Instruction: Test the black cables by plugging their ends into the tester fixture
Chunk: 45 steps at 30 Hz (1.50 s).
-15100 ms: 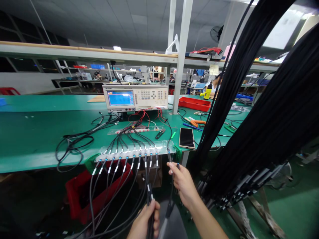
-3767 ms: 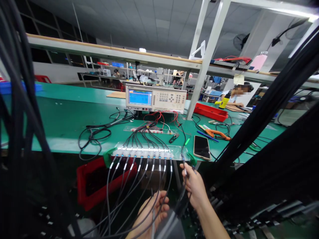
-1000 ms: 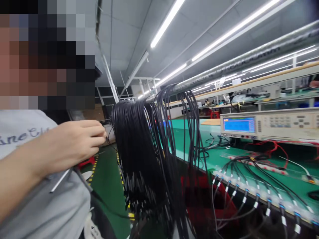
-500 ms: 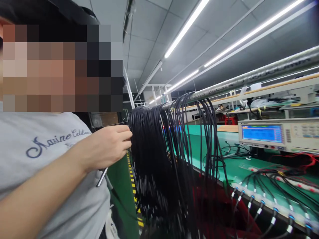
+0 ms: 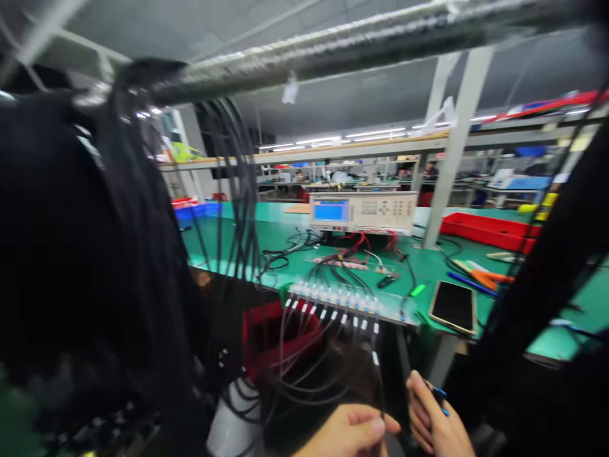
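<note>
Low in the head view, my left hand [image 5: 354,431] pinches a thin black cable [image 5: 379,387] with a white label on its upper part. Just to its right, my right hand [image 5: 438,419] is closed around dark cable ends with blue rings [image 5: 441,398]; blur hides their detail. Above the hands, a white connector strip [image 5: 333,297] runs along the bench edge. Several black cables with white labels are plugged into it and loop down.
Bundled black cables [image 5: 137,209] hang from a metal rail [image 5: 304,66] at left; another dark bundle [image 5: 537,254] hangs at right. The green bench [image 5: 266,244] holds a measuring instrument [image 5: 364,212], a phone [image 5: 453,307] and a red tray [image 5: 490,232]. A red bin [image 5: 252,343] sits below.
The view has swung right and down to the bench. The person in the grey shirt and the hand beside the hanging cables have left view; both my hands now show at the bottom.
</note>
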Motion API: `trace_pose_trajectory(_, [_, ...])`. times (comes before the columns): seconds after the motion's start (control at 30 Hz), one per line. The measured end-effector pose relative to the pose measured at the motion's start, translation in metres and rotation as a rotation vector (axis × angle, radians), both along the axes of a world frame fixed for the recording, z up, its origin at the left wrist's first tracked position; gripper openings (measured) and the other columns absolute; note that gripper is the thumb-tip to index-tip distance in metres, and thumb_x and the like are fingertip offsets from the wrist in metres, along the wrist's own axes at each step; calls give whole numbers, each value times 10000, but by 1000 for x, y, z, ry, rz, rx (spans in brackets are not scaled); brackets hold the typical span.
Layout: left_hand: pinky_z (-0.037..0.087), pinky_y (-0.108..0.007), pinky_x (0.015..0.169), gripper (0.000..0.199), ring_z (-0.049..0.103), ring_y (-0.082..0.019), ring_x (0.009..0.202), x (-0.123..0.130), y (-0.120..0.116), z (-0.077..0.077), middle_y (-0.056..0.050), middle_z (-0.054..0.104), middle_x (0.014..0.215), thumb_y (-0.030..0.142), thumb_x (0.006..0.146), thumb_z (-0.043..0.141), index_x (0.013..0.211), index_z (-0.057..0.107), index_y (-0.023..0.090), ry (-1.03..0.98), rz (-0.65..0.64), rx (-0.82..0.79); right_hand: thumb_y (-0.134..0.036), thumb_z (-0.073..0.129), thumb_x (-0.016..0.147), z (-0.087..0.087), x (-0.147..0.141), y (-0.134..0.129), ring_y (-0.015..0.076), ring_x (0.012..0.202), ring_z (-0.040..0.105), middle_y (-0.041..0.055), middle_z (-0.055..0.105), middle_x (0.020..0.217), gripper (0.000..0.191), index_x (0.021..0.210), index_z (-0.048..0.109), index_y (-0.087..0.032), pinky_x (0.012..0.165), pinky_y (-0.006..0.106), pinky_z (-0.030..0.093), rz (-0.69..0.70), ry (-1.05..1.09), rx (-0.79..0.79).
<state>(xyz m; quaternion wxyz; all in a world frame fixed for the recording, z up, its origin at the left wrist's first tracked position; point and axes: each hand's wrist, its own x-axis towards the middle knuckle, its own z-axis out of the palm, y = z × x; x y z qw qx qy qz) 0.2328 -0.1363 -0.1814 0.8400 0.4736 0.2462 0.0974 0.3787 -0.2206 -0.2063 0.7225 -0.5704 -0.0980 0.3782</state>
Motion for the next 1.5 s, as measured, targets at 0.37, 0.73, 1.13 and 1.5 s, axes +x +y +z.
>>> trace_pose_trajectory(0.37, [265,-252,565,531,467,-96,497,5,11,-19,-6,614,551,610,581,819,869,795,164,19,-116,45,-650,821,579,26,-2,35,-10,364,227,-71,473,610,638,957,706,-150,349,146,106,-77,23,104])
trace_pose_trajectory(0.73, [268,-242,577,530,450,-82,502,-2,17,-16,-3,593,556,626,590,807,870,806,176,12,-139,21,-605,822,628,36,-8,45,-43,331,230,51,681,753,574,928,703,-130,341,139,84,7,-35,131])
trace_pose_trajectory(1.13, [362,-253,603,579,494,-96,530,1,26,-28,1,627,581,656,546,809,868,801,175,26,-106,55,-576,880,535,40,-8,53,14,388,284,36,667,646,636,925,680,-115,365,169,138,-186,-84,34])
trace_pose_trajectory(1.5, [444,-262,731,446,634,-156,783,-27,55,-25,-21,740,854,531,634,822,907,783,181,120,174,36,-580,883,458,40,23,59,-26,357,232,-23,597,626,689,907,719,-84,334,129,120,-276,9,100])
